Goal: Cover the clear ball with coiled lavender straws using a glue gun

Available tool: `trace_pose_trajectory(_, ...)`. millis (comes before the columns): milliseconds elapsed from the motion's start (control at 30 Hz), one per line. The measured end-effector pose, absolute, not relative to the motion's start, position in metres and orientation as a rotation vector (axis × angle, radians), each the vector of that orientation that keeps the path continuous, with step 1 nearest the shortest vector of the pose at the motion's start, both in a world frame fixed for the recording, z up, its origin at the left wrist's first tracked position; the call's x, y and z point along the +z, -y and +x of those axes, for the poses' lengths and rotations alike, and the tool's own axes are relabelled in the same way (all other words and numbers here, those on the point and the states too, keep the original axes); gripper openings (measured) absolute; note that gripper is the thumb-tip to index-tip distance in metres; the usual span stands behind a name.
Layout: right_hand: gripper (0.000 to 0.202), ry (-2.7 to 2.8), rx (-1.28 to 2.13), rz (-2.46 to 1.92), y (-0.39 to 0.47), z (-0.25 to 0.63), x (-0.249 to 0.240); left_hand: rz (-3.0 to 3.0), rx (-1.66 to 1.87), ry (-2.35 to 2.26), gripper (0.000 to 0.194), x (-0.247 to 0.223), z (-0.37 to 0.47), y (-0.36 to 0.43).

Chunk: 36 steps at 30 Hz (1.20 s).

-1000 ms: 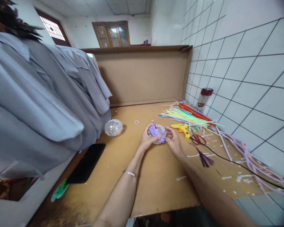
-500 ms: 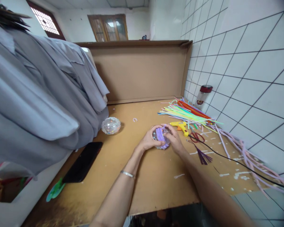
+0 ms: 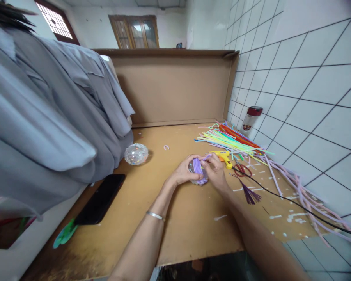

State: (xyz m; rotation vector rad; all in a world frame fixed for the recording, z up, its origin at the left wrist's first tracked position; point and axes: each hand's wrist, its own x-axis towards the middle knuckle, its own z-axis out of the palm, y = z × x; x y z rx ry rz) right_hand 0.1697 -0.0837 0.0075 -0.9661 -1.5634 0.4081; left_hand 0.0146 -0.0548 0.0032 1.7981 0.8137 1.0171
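Observation:
My left hand [image 3: 183, 171] is closed around a small clear ball [image 3: 203, 181] with colored dots, its thumb across the front. Several rows of purple pipe cleaner [image 3: 197, 167] wrap the ball in a band. At the ball's upper right, my right hand [image 3: 217, 172] pinches a loose length of the purple pipe cleaner that sticks out from the band. Its fingertips are partly hidden behind one another. Just beyond the right hand lies a yellow glue gun [image 3: 226, 159]. Another clear dotted ball [image 3: 136, 154] rests on the table to the left.
Red-handled scissors [image 3: 242, 169], a dark purple tassel [image 3: 251, 194] and a black cord [image 3: 269, 189] lie on the right. Behind them are a pile of colored pipe cleaners [image 3: 231, 139] and a jar [image 3: 250, 120]. A phone [image 3: 101, 201] lies left, beside draped grey cloth [image 3: 61, 117].
My right hand has shifted slightly outward, pulling the purple pipe cleaner's end out to the right of the ball. My left hand keeps its hold. The view has moved slightly.

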Motion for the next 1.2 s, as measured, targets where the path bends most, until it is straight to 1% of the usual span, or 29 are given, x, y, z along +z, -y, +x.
trace_pose_trajectory(300, 0.014, 1.571, 0.406, -0.919, 0.079, 0.171, 0.003, 1.829, 1.063, -0.771, 0.064, 0.004, 0.017, 0.057)
trace_pose_trajectory(567, 0.017, 1.55, 0.442, -0.932, 0.079, 0.171, 0.003, 1.793, 1.092, -0.801, 0.06, 0.003, 0.022, 0.059)
trace_pose_trajectory(767, 0.019, 1.371, 0.586, -0.943, 0.077, 0.17, -0.001, 1.782, 1.084, -0.82, 0.063, 0.003, 0.021, 0.059)
trace_pose_trajectory(933, 0.028, 1.246, 0.609, -1.041, 0.068, 0.174, -0.012, 1.802, 1.071, -0.796, 0.062, 0.002, 0.017, 0.057)
trace_pose_trajectory(1100, 0.047, 1.313, 0.763, -1.201, 0.062, 0.177, -0.024, 1.78, 1.078, -0.768, 0.061, 0.003, 0.009, 0.054)
trace_pose_trajectory(1200, 0.049, 1.357, 0.763, -1.212, 0.063, 0.175, -0.023, 1.829, 1.069, -0.751, 0.059, 0.004, 0.009, 0.055)
